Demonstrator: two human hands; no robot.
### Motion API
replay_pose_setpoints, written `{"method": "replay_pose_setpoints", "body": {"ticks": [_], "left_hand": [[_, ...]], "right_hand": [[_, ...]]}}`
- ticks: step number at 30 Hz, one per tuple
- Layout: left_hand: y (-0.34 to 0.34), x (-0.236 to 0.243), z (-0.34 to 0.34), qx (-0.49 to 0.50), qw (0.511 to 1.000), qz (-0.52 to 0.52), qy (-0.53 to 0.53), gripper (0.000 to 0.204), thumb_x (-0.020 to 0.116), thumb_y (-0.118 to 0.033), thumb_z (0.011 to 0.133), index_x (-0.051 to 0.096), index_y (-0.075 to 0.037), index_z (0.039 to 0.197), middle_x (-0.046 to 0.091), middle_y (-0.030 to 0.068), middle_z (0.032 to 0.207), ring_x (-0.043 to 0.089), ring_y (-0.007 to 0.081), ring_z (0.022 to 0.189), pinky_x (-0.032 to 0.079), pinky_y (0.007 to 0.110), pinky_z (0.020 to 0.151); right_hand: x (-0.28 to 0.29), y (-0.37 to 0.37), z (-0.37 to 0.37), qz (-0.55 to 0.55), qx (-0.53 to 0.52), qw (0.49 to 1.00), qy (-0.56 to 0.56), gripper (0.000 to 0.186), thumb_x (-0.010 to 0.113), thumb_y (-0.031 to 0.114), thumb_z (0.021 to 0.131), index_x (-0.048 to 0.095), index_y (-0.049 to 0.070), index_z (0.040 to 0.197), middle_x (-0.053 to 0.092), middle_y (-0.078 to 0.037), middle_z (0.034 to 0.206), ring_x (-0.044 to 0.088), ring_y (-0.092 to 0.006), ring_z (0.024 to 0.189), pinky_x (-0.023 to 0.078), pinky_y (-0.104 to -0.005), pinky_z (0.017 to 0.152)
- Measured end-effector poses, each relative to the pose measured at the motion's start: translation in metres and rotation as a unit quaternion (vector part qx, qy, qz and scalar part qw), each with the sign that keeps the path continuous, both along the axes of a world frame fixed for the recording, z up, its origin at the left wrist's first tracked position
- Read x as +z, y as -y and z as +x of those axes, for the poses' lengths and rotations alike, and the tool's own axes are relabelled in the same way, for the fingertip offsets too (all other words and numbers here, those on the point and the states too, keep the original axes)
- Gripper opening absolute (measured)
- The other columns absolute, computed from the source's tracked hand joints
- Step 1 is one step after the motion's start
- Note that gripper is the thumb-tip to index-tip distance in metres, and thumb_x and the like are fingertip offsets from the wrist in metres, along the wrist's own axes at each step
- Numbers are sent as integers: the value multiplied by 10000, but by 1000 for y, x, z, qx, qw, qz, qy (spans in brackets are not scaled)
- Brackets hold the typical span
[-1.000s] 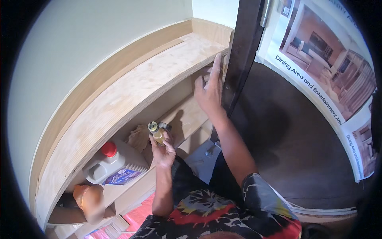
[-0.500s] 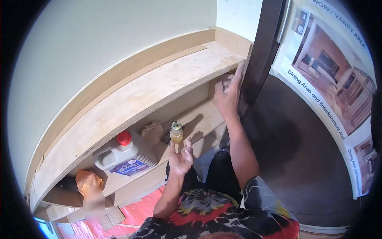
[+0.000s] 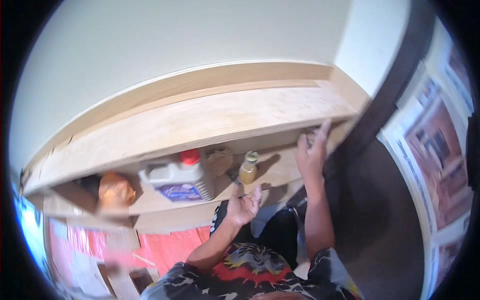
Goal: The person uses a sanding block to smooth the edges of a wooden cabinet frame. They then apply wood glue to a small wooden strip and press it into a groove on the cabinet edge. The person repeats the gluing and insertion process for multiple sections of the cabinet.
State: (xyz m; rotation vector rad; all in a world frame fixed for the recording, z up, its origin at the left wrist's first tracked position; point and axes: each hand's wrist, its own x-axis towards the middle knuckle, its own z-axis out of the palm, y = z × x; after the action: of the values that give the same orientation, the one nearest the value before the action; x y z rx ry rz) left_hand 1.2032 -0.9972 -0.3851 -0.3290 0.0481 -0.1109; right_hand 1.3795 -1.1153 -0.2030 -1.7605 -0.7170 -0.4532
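A small glass bottle [image 3: 248,170] of yellowish liquid stands on the lower shelf [image 3: 277,167]. My left hand [image 3: 242,207] is just below it, palm up with fingers apart and nothing in it. My right hand [image 3: 312,155] is raised at the right end of the curved plywood shelf [image 3: 225,117], index finger stretched to the front edge and the others bent apart. Left of the bottle are a crumpled beige cloth [image 3: 220,162], a translucent plastic jug [image 3: 182,177] with a red cap, and an orange plastic bag [image 3: 116,187].
A pale wall [image 3: 175,40] rises behind the shelving. On the right are a dark frame [image 3: 395,60] and dark panel [image 3: 375,210] with printed picture sheets [image 3: 432,155]. Pink sheeting [image 3: 175,245] and board offcuts [image 3: 115,280] lie below at the lower left.
My left hand has let go of the bottle, which now stands on the shelf, and has dropped slightly. The view has swung, shifting the shelving and dark frame. My right hand remains at the edge.
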Motion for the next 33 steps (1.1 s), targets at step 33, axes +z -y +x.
{"method": "replay_pose_setpoints", "body": {"ticks": [33], "left_hand": [[-262,331,-323,422,-194,741,-485,376,639,-339,892,686,3,1041,678,202,1040,650,336,976,501,398,854]], "right_hand": [[-64,10,28,-191,-40,940,280,432,492,33,917,462,-29,1343,544,-238,1199,531,-338,1120,426,-404,955]]}}
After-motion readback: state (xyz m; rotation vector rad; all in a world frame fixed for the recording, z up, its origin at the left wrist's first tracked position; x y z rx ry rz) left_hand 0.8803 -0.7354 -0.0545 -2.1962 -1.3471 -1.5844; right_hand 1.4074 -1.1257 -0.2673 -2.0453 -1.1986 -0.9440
